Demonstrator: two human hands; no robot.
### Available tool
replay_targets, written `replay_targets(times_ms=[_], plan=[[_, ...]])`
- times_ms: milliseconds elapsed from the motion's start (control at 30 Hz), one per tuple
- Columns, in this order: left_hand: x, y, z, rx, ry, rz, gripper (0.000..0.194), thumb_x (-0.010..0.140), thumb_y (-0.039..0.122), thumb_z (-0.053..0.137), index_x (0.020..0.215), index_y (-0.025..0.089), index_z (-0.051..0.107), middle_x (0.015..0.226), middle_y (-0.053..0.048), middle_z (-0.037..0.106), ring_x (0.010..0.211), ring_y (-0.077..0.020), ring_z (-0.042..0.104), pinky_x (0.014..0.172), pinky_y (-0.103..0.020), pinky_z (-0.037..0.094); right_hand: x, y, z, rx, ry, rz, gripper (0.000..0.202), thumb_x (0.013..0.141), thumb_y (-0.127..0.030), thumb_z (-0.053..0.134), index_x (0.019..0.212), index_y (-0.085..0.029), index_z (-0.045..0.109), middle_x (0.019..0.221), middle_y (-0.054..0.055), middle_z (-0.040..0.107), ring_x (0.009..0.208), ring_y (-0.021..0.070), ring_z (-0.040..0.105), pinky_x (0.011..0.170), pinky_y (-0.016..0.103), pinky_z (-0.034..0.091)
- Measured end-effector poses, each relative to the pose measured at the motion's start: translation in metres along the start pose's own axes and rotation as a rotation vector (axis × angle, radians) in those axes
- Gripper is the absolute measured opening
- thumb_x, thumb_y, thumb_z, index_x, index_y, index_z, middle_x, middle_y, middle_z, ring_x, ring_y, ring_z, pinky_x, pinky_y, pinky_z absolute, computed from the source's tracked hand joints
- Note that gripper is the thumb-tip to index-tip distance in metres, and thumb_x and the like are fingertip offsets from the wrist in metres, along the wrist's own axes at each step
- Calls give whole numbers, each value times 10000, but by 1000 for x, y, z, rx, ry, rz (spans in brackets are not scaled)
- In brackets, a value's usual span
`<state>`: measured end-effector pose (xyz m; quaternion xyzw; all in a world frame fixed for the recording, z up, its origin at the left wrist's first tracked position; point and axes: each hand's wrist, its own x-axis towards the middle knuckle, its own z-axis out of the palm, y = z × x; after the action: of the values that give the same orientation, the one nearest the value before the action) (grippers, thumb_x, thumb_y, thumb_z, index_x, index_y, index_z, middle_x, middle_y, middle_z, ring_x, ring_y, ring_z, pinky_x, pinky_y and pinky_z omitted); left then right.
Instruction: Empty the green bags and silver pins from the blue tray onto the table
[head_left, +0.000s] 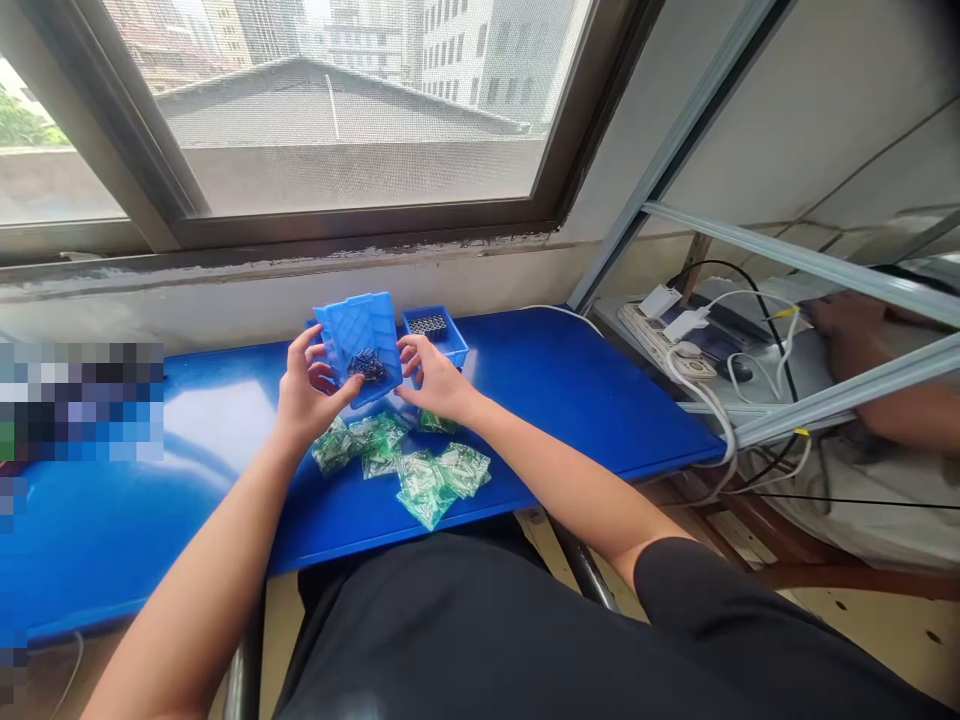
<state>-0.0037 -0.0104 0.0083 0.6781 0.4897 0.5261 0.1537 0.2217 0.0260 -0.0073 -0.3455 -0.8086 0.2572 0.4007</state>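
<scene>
A light blue plastic tray [358, 325] is tilted up over the blue table [570, 390], held between my two hands. My left hand [306, 390] grips its left edge and my right hand [433, 378] holds its right edge. A pile of small dark parts [366, 367] has gathered near the tray's lower end. Below the tray, several green packets [409, 465] lie spread on the table.
A small blue bin [437, 332] with dark parts stands just behind my right hand. A window runs along the back. To the right, past a metal frame [817, 265], are a power strip [664, 335] with white cables and another person's arm [870, 340].
</scene>
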Motion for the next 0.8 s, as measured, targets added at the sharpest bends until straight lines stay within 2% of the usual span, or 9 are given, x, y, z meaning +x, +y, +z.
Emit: replay_targets(times_ms=[33,100,200,300,533,667,800], plan=[[0,1,-1,30,-10,20,831,704,363,779,1415,310,351,1166,-64,606,697,-95,600,536,-199,512,1,2,0,47,-17,38,616,755,-178,682,1285,-224,372,1084,62,581,824,154,604,701,308,537],[-1,1,-2,78,-34,48,820,710,358,771,1417,302,358,1173,-66,611,702,-97,593,530,-199,501,2,4,2,149,1,139,589,785,-148,631,1297,-207,345,1069,68,620,808,148,643,717,314,558],[-2,1,-2,129,-54,69,803,722,356,755,1424,290,371,1175,-72,611,710,-101,586,547,-213,507,3,7,2,112,-64,214,354,823,-124,573,1163,-166,482,997,82,681,852,167,675,790,336,563],[-3,1,-2,195,-69,80,797,715,377,759,1421,283,400,1169,-73,615,728,-112,583,571,-228,514,3,6,-1,1,-204,190,169,835,-87,534,978,-158,588,950,74,722,882,179,686,820,335,552],[-3,1,-1,264,-86,115,757,727,410,751,1405,266,446,1141,-68,641,738,-123,586,586,-235,512,5,3,-5,-36,-298,277,241,820,8,486,945,-154,613,963,68,764,905,187,706,782,301,535],[-5,3,-2,312,-82,131,721,734,446,740,1378,245,486,1038,-51,659,735,-135,585,593,-244,508,6,1,-5,-27,-304,292,231,816,29,483,853,-167,600,971,64,770,937,199,710,806,307,537],[-7,6,-2,351,-75,138,684,745,464,736,1356,250,518,1012,-41,666,705,-130,584,603,-250,508,6,-2,-7,-47,-310,316,229,817,24,499,841,-171,618,983,62,767,935,206,707,808,305,535]])
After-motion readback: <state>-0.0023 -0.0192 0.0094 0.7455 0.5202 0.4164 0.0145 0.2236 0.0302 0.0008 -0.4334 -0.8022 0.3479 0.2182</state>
